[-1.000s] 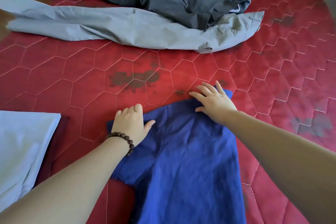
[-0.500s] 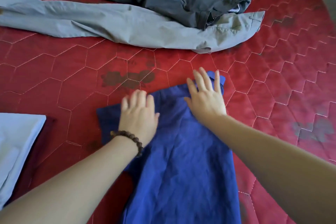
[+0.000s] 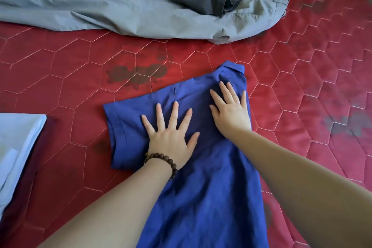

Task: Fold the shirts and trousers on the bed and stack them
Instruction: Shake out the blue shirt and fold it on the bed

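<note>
Pressing flat: left hand point(image 3: 170, 136), right hand point(image 3: 231, 113), blue shirt point(image 3: 205, 197).

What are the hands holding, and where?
Nothing is gripped. Both hands lie flat on the blue shirt: left hand near the sleeve, right hand below the collar.

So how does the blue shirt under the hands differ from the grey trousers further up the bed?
The blue shirt lies flat and smoothed, partly folded; the grey trousers sprawl unfolded and wrinkled. The left hand and right hand press the blue shirt; nothing touches the grey trousers. Dark clothes overlap the grey trousers, none the blue shirt. Both lie on the red mattress.
</note>
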Tool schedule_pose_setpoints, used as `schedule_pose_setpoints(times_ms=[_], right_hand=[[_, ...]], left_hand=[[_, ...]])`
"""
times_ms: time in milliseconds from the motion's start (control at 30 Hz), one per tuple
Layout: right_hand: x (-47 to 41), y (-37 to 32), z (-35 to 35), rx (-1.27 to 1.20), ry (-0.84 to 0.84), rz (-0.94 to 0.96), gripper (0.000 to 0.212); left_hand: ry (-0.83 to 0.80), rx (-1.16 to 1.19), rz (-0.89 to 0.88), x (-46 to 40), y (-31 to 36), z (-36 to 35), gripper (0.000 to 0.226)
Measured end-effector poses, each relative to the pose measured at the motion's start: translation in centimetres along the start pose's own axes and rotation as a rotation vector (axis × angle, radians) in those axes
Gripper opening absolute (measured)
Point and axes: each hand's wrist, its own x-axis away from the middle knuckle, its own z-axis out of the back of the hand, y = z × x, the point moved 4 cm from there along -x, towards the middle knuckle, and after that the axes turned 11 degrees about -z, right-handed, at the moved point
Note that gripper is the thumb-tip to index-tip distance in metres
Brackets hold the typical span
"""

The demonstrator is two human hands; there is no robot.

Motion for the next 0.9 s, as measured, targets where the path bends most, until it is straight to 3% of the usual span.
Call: schedule_pose_setpoints(times_ms=[100, 233, 367, 533, 733, 900], right_hand=[[5.5, -1.9, 0.5, -0.089, 0.058, 0.039, 0.047], [12.8, -2.4, -0.6, -0.052, -0.056, 0.040, 0.048], [16.9, -0.2, -0.7, 0.058, -0.117, -0.040, 0.062], [22.3, 2.0, 0.3, 0.146, -0.133, -0.146, 0.067], [31.3, -1.9, 0.0, 0.070, -0.203, -0.038, 0.061], [36.5, -0.2, 0.0, 0.066, -0.224, -0.107, 0.064]], left_hand=[[0.042, 0.017, -0.055, 0.9, 0.8, 0.9, 0.060], [0.032, 0.036, -0.257, 5.5, 4.5, 0.8, 0.059], [-0.045, 0.137, -0.205, 10.6, 4.7, 0.0, 0.063], [-0.010, 0.061, -0.157, 16.4, 3.9, 0.5, 0.068], [-0.068, 0.076, -0.225, 22.8, 6.6, -0.6, 0.062], [-0.111, 0.049, -0.221, 28.2, 5.7, -1.5, 0.065]])
